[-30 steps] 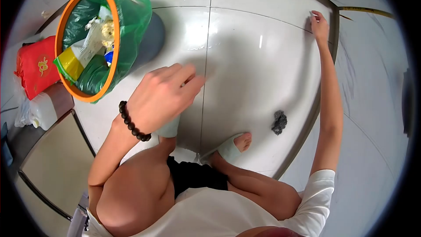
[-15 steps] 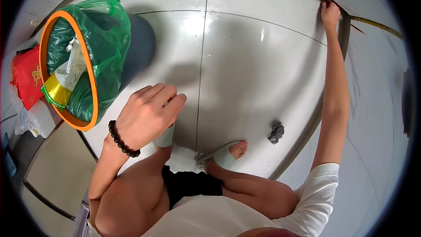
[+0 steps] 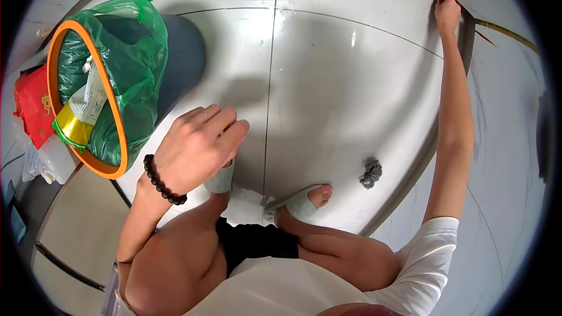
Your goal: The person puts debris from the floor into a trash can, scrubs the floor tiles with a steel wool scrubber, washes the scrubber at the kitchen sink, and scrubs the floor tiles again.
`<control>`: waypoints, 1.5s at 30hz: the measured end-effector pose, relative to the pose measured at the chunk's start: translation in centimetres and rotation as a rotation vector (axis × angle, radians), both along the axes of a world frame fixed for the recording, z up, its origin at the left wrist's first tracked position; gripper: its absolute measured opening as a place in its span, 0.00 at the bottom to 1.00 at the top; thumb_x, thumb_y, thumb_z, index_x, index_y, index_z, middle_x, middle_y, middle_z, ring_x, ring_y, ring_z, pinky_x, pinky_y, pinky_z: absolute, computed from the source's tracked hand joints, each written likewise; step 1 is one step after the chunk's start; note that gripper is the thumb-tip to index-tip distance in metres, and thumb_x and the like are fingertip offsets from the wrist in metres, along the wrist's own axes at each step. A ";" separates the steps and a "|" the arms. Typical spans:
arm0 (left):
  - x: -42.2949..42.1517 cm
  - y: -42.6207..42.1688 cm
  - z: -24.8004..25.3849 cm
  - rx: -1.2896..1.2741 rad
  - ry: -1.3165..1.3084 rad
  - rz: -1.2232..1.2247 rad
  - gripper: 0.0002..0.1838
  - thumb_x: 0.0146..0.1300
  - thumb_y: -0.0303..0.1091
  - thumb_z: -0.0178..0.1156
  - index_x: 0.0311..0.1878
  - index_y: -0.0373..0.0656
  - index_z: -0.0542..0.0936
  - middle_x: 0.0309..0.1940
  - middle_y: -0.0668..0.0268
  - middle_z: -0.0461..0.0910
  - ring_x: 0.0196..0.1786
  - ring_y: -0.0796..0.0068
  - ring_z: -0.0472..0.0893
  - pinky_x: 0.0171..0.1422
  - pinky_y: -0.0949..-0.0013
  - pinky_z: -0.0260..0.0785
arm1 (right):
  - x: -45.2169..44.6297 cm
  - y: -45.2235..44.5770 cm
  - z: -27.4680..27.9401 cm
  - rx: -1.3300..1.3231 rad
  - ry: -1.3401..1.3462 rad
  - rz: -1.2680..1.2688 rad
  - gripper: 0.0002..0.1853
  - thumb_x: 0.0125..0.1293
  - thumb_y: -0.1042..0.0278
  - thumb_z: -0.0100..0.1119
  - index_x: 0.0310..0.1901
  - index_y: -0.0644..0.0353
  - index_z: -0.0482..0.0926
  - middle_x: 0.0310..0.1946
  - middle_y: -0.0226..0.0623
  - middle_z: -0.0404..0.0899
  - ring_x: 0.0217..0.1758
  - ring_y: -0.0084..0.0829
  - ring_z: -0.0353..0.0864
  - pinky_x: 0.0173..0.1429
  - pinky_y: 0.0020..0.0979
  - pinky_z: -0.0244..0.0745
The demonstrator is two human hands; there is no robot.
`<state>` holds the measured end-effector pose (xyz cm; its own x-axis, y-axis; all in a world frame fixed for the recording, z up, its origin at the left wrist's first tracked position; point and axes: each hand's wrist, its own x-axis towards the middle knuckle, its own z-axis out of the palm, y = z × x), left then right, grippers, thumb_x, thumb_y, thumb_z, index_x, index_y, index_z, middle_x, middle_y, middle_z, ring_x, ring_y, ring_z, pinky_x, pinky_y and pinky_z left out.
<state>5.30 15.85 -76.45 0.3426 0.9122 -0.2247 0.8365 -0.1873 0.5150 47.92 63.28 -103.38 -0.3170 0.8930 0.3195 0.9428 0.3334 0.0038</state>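
Scouring pad (image 3: 371,173), grey and wiry, lies on the tiled floor (image 3: 328,99) near its right edge, well apart from both hands. Right hand (image 3: 448,15) at the floor's far right corner, against the dark border strip — fingers bent, tips obscured, grip cannot be determined. Left hand (image 3: 199,146) above the floor, fingers loosely curled, palm unseen, contents undetermined — near an orange-rimmed bin (image 3: 123,146) lined with a green bag (image 3: 140,76).

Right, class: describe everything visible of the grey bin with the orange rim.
The grey, plastic-looking bin seems upright on the pale tiled floor. An orange ring circles its mouth, over a translucent green plastic liner billowing outside. A yellow and white wrapper inside juts over the ring. The left hand is apart from it.
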 end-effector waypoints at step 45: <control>1.2 -0.7 1.1 0.108 0.018 0.028 0.09 0.49 0.25 0.66 0.31 0.43 0.74 0.28 0.66 0.72 0.33 0.67 0.77 0.36 0.64 0.73 | -8.7 -19.6 12.7 -1.275 1.069 -0.162 0.11 0.74 0.64 0.57 0.46 0.62 0.82 0.21 0.18 0.63 0.19 0.14 0.58 0.22 0.22 0.50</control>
